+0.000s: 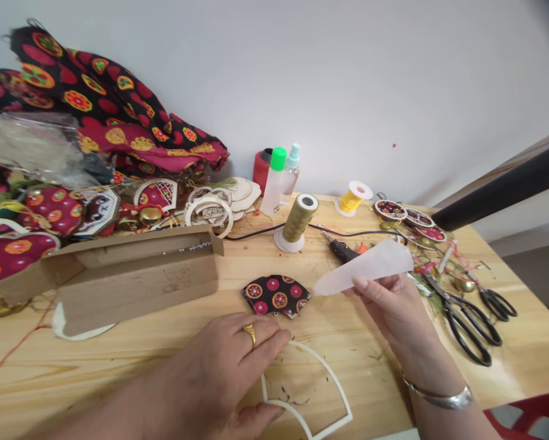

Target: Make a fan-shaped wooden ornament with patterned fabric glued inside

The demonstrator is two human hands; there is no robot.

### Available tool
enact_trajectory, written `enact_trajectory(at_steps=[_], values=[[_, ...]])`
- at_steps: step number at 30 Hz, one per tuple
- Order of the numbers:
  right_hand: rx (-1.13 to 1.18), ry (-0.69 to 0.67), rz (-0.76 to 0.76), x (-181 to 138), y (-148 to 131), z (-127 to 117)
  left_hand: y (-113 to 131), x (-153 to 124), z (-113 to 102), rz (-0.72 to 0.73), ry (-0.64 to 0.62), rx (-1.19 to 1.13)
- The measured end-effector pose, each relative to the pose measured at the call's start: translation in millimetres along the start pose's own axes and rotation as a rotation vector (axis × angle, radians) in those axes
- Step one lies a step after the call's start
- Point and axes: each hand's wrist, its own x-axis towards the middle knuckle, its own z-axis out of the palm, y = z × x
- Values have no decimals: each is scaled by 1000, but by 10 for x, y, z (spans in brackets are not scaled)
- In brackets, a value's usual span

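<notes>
My left hand [242, 366], with a gold ring, lies over the left side of a white fan-shaped frame [333, 382]. Its fingers are at the frame's upper corner and the thumb is at the inner curve. My right hand [388, 302] is raised above the table and pinches a tapered, translucent white piece [370, 266] along its lower edge. Whether that piece is a sheet or a bottle, I cannot tell. Just beyond my left fingers lies a fan-shaped piece covered in dark patterned fabric [276, 294].
An open cardboard box [141, 287] stands left, with patterned cloth [118, 104] and ornaments behind. Farther back are an olive thread spool [297, 220], a green-capped bottle [274, 183], a yellow spool [353, 198] and a black glue gun [341, 250]. Scissors [466, 318] lie right.
</notes>
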Motion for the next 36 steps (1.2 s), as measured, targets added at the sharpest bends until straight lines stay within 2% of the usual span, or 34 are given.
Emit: enact_trajectory(at_steps=[5,11,17,24,29,36], values=[[257,-5,98,6,-48,45,-1,23,-7,2,5,-8],[389,25,64,-18,-39,61,22,27,-30,13,-21,-61],[219,-100,57,-28,-1,81,26,24,-40,33,-26,-105],[-39,-128,66,-33,89,85,17,22,-38,33,-9,-113],[-168,-206,71,-57,73,139,26,18,-43,25,-24,-104],[-262,-187,52,-104,1,175,21,31,-46,18,-47,-111]])
